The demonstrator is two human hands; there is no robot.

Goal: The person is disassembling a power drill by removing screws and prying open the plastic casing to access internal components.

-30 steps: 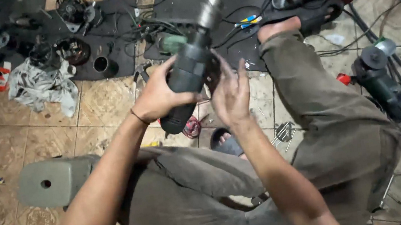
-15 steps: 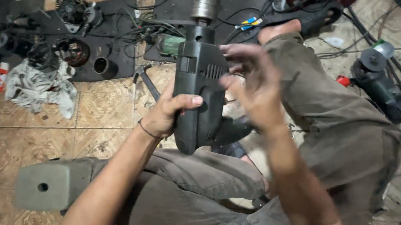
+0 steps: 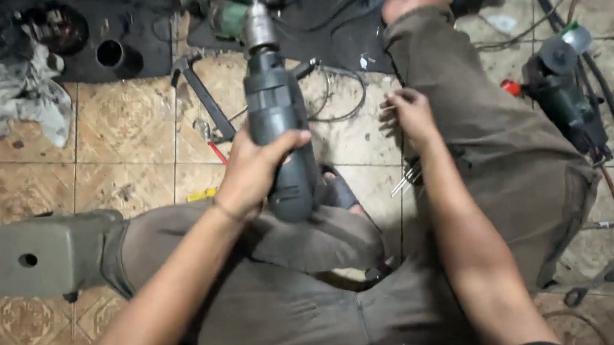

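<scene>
While the person sits on the tiled floor, the left hand [image 3: 253, 172] is wrapped tight round a dark green electric drill [image 3: 278, 122], chuck pointing away. Beyond it lies a hammer [image 3: 202, 99]. The right hand [image 3: 410, 113] rests by the knee, fingers loosely curled; I cannot tell whether it holds anything. An angle grinder [image 3: 564, 97] lies further right.

A single head-worn camera looks steeply down, close over the seated person's lap and the tiled floor [image 3: 126, 139].
</scene>
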